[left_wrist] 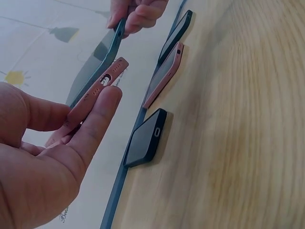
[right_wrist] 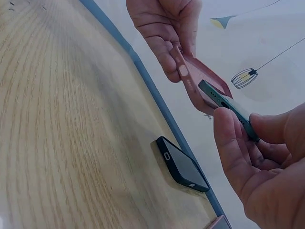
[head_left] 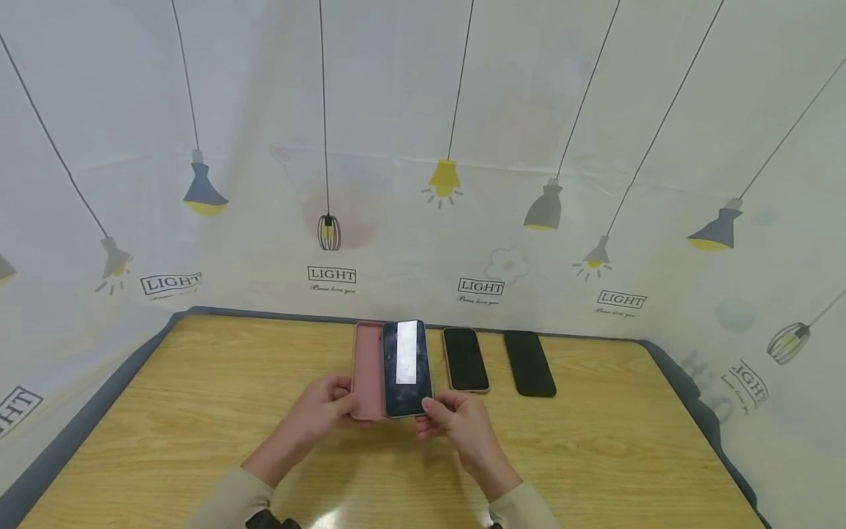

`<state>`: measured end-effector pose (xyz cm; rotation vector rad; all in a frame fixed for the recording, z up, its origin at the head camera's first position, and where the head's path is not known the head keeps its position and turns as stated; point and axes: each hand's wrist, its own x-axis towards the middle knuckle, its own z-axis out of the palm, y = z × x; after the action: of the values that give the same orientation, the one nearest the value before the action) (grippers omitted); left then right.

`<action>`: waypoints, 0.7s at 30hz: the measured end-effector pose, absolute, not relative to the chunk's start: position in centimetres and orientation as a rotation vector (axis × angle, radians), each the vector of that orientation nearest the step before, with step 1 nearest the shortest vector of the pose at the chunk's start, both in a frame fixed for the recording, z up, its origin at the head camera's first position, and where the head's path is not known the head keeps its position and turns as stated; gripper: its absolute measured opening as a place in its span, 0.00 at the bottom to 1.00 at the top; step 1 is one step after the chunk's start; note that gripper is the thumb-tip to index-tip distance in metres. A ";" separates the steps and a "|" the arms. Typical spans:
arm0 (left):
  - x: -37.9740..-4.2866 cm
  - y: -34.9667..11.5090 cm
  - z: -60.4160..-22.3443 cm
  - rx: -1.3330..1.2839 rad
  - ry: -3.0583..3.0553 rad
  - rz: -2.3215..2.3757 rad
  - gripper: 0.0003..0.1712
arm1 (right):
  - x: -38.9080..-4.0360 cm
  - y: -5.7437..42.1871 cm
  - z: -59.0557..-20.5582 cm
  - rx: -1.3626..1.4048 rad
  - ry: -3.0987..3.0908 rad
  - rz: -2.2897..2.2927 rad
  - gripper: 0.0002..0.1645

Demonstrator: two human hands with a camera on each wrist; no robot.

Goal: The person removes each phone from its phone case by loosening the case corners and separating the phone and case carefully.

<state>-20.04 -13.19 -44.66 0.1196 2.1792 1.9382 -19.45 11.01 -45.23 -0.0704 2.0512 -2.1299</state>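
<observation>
My left hand (head_left: 322,408) pinches a pink phone case (head_left: 367,371) by its lower left edge. My right hand (head_left: 465,426) holds a phone (head_left: 407,397) by its lower right corner, thumb on the front. The phone's green edge (right_wrist: 228,107) shows in the right wrist view. In the head view the phone overlaps the right part of the case; its screen reflects a bright white patch. Both are held above the table. Cutouts along the end of the case (left_wrist: 97,90) face the left wrist camera.
On the wooden table (head_left: 595,441) lie a pink-edged phone (head_left: 465,360) and a black phone (head_left: 531,364). Another dark phone (left_wrist: 145,140) lies near the table's far edge in the left wrist view. A lamp-printed cloth (head_left: 396,110) hangs behind.
</observation>
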 end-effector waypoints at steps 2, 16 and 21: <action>-20.1 -13.6 -44.6 0.131 2.212 1.925 0.17 | -19.4 11.1 -45.1 -0.065 2.058 -2.128 0.13; -21.1 -16.3 -44.1 0.101 2.355 1.851 0.16 | -19.1 11.5 -44.8 -0.069 2.014 -2.154 0.10; -21.6 -17.3 -43.8 0.067 2.395 1.813 0.17 | -18.8 11.5 -44.6 -0.072 1.998 -2.157 0.11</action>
<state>-21.58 -17.28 -43.82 0.0667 2.3954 1.8126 -18.79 11.53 -44.63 -0.0724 1.9982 -2.1569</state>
